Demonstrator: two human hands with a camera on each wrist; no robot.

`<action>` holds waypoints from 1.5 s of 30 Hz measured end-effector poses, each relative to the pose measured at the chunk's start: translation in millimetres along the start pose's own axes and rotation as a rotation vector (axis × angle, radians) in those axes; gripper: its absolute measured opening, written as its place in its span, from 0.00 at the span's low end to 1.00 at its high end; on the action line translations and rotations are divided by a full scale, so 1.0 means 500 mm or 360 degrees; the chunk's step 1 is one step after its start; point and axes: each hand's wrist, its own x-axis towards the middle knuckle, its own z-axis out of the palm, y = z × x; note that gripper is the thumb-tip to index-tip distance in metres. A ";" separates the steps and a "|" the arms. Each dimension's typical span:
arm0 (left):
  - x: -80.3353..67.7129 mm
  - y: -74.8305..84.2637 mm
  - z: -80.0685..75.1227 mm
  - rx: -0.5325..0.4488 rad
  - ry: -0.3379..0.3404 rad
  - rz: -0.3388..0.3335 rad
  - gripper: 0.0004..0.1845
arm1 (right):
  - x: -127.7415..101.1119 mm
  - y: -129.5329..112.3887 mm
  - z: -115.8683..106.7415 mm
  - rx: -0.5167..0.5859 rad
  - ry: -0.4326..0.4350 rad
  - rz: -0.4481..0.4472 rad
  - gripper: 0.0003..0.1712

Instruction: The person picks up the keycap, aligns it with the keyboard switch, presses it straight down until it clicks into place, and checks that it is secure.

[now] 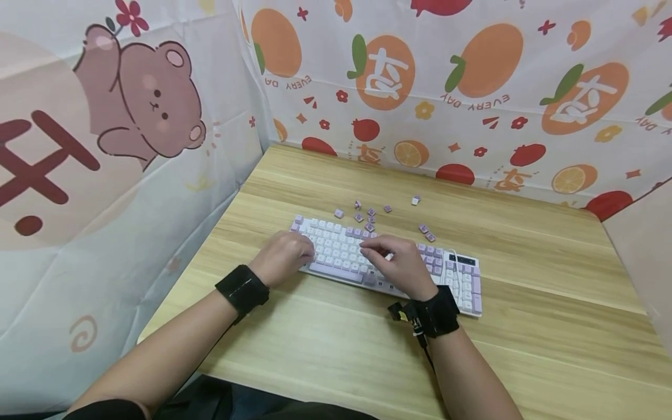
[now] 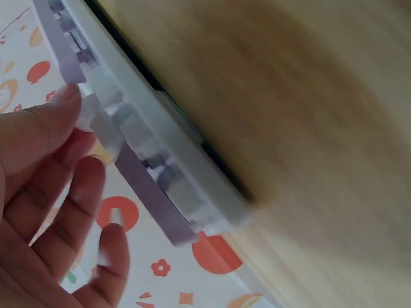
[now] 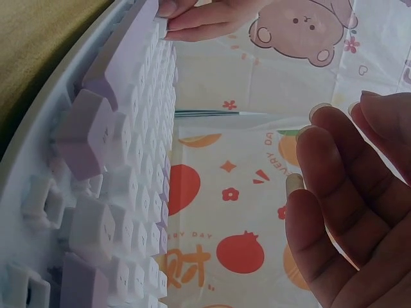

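Observation:
A white and lilac keyboard (image 1: 336,248) lies on the wooden table (image 1: 525,262). My left hand (image 1: 286,256) rests at the keyboard's left end, its fingertips touching the end keys (image 3: 160,25); in the left wrist view its fingers (image 2: 70,192) are loosely bent beside the keyboard's edge (image 2: 160,160). My right hand (image 1: 401,265) hovers over the middle of the keyboard with relaxed fingers (image 3: 334,192) and nothing visible in it. Near that hand several sockets (image 3: 38,199) have no cap. Several loose lilac keycaps (image 1: 367,216) lie on the table just beyond the keyboard.
Printed cloth walls stand close on the left (image 1: 105,175) and along the back (image 1: 446,87). A plain panel (image 1: 646,256) closes the right side. Bare wood stretches right of the keyboard and toward the near edge. Black bands sit on both wrists.

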 end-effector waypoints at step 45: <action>-0.018 0.045 -0.019 0.0444 -0.0366 0.0219 0.06 | 0.003 -0.008 0.009 -0.0015 -0.0105 0.0064 0.08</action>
